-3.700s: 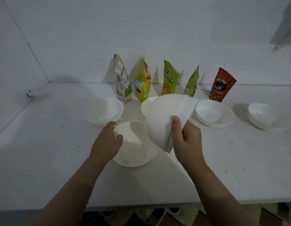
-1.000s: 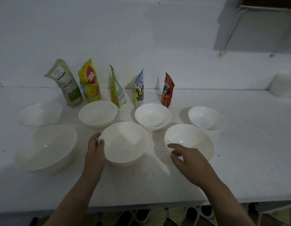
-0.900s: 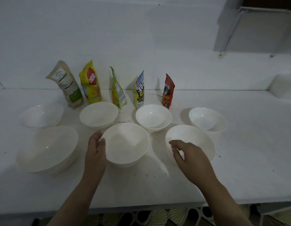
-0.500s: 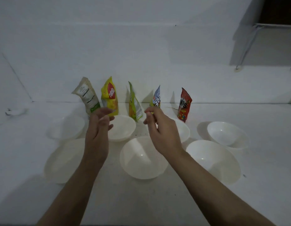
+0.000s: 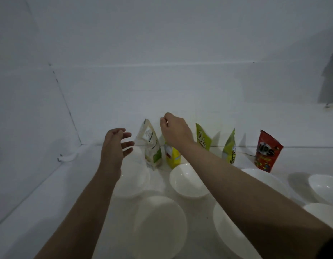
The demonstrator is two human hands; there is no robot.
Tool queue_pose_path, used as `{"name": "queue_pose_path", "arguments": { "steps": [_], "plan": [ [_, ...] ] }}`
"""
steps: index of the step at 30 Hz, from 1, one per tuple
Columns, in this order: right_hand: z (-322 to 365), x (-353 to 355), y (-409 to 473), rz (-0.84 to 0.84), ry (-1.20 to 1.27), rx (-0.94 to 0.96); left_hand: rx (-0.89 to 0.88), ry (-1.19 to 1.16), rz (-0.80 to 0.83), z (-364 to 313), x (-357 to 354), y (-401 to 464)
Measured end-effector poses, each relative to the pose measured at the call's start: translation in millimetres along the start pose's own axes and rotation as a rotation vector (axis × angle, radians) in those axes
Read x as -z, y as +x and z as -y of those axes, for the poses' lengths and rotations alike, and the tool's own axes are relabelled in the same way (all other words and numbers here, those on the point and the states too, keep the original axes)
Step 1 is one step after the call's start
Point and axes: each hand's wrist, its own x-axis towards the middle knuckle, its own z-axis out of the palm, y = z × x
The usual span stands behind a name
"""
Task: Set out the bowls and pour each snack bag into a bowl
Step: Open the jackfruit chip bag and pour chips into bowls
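Note:
Five snack bags stand along the back wall: a beige bag [image 5: 152, 148], a yellow bag [image 5: 174, 156], a green bag [image 5: 203, 139], a lime bag [image 5: 230, 150] and a red bag [image 5: 266, 152]. Several empty white bowls are set out in front of them, among them one bowl [image 5: 188, 182] below the yellow bag and a near bowl [image 5: 160, 227]. My right hand [image 5: 174, 131] reaches over the bowls and pinches the yellow bag's top, which it hides. My left hand [image 5: 115, 146] hovers with spread fingers just left of the beige bag, apart from it.
The white table [image 5: 50, 193] meets a white wall at the left and back. A small white hook or fitting [image 5: 67, 157] lies in the left corner. More bowls [image 5: 324, 187] sit at the right edge. My right forearm crosses above the middle bowls.
Both hands left the front bowls and reached back to the bags. The right hand went from mid-air to the yellow bag's top; the left moved up beside the beige bag.

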Motion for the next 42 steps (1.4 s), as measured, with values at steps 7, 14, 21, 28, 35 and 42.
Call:
{"name": "queue_pose_path", "arguments": {
  "steps": [7,14,21,28,35,42],
  "plan": [
    [26,-81,65,0.288,-0.106,-0.329,0.262,-0.112,-0.002,9,44,81],
    [26,-137,101,0.31,-0.343,-0.475,0.353,-0.122,0.024,26,65,129],
    [21,-140,116,0.234,-0.705,-0.275,0.398,-0.132,0.037,39,64,150],
    [-5,-120,104,0.074,-0.713,-0.245,0.395,-0.123,0.067,41,51,147],
    [18,-71,84,-0.15,-0.472,-0.245,0.329,-0.1,0.125,28,38,120],
    [80,-44,38,-0.227,-0.247,0.051,0.041,0.112,0.236,-17,33,76]
  ]
}}
